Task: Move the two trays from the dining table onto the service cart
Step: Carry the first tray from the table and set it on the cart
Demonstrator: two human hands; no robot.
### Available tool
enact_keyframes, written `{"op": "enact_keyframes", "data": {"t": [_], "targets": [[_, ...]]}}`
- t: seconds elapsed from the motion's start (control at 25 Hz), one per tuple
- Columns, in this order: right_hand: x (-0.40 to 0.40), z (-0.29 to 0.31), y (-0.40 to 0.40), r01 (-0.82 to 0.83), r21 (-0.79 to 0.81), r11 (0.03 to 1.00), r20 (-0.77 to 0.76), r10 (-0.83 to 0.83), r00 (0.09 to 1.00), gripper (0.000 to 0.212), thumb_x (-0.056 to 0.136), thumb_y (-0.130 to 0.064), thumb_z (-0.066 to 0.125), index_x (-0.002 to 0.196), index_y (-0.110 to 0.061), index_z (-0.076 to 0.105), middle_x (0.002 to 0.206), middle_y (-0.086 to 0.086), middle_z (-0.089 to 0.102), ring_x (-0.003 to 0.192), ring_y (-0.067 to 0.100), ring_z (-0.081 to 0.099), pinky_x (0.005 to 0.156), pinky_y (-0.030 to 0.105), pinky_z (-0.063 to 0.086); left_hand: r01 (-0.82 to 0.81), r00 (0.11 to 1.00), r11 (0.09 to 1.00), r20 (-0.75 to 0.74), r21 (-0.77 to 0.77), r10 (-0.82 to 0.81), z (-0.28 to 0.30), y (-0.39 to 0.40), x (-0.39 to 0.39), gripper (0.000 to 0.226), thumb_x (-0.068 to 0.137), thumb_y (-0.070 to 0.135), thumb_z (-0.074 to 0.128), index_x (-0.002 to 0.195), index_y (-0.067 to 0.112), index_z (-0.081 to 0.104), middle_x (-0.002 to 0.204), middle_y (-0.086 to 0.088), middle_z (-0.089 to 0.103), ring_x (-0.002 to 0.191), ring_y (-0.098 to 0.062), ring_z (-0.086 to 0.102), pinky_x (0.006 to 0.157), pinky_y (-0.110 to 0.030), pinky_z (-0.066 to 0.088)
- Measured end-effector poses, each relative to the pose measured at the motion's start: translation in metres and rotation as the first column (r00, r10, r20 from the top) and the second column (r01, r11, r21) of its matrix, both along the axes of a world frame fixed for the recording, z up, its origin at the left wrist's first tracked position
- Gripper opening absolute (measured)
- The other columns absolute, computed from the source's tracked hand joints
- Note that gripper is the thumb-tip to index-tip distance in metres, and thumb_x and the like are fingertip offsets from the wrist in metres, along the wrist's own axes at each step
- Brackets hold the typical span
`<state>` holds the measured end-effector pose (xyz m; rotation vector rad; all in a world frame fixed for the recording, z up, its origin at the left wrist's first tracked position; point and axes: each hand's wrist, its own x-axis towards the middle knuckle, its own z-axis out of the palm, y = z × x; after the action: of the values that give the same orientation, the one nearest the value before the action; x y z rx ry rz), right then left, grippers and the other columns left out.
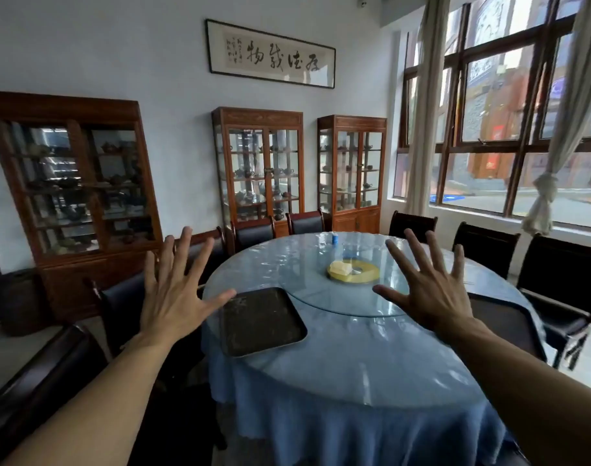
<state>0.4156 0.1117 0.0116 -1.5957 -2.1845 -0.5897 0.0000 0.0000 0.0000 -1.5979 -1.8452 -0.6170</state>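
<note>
Both hands are up and neither has a grip on anything. The left hand [173,297] has its fingers fanned wide, back of the hand to the camera, raised in the air over the left edge of the bench [371,364]. The right hand [432,290] mirrors it, fingers splayed, nothing in it, held above the right side of the bench.

Just past the left thumb sits the first tray [262,321], dark and rectangular with rounded corners, lying flat at the left edge of the bench, one corner hanging slightly over the rim. The second tray [502,317] is only partly in view, a dark shape at the right edge, mostly hidden behind the right hand and wrist.

The bench is round, under a blue cloth [354,432] with a clear cover. A glass turntable [321,277] fills the middle, and a yellow ring-shaped dish [358,274] rests on it with something pale on its left part. A small blue and white container [334,237] stands near the far edge.

Dark chairs [485,247] ring the bench. Wooden glass cabinets [258,166] line the back wall beneath a framed calligraphy scroll [270,53], and a big window [506,129] with tied curtains is on the right.
</note>
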Motion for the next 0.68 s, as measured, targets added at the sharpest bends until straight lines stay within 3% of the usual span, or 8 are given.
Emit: {"op": "enact_keyframes", "data": {"t": [0.24, 0.52, 0.68], "targets": [[-0.054, -0.048, 0.000, -0.026, -0.124, 0.992, 0.006, 0.027, 1.000, 0.095, 0.066, -0.091, -0.011, 0.148, -0.044, -0.024, 0.164, -0.004, -0.021, 0.150, 0.026, -0.022, 0.116, 0.063, -0.012, -0.153, 0.985, 0.978, 0.063, -0.141, 0.163, -0.072, -0.037, -0.052, 0.100, 0.076, 0.091, 0.016, 0.157, 0.033, 0.004, 0.166, -0.002, -0.012, 0.152, -0.029, -0.002, 0.119, -0.059, 0.008], [-0.101, -0.090, -0.011, -0.014, -0.228, 0.973, 0.019, 0.019, 1.000, 0.095, 0.071, -0.090, -0.003, 0.152, -0.042, -0.017, 0.165, -0.004, -0.015, 0.151, 0.025, -0.017, 0.117, 0.064, -0.009, -0.125, 0.977, 0.965, 0.140, -0.231, 0.160, -0.102, -0.045, -0.087, 0.098, 0.075, 0.091, 0.014, 0.155, 0.038, -0.004, 0.165, 0.001, -0.016, 0.152, -0.026, -0.008, 0.120, -0.055, 0.001], [-0.112, -0.107, 0.002, -0.029, -0.251, 0.968, 0.020, 0.035, 0.999, 0.092, 0.070, -0.092, -0.005, 0.147, -0.044, -0.022, 0.163, -0.005, -0.016, 0.150, 0.024, -0.019, 0.116, 0.063, -0.013, -0.113, 0.975, 0.957, 0.157, -0.267, 0.158, -0.119, -0.027, -0.097, 0.097, 0.076, 0.091, 0.015, 0.156, 0.039, -0.002, 0.165, 0.001, -0.015, 0.152, -0.027, -0.006, 0.120, -0.055, 0.001]]}}
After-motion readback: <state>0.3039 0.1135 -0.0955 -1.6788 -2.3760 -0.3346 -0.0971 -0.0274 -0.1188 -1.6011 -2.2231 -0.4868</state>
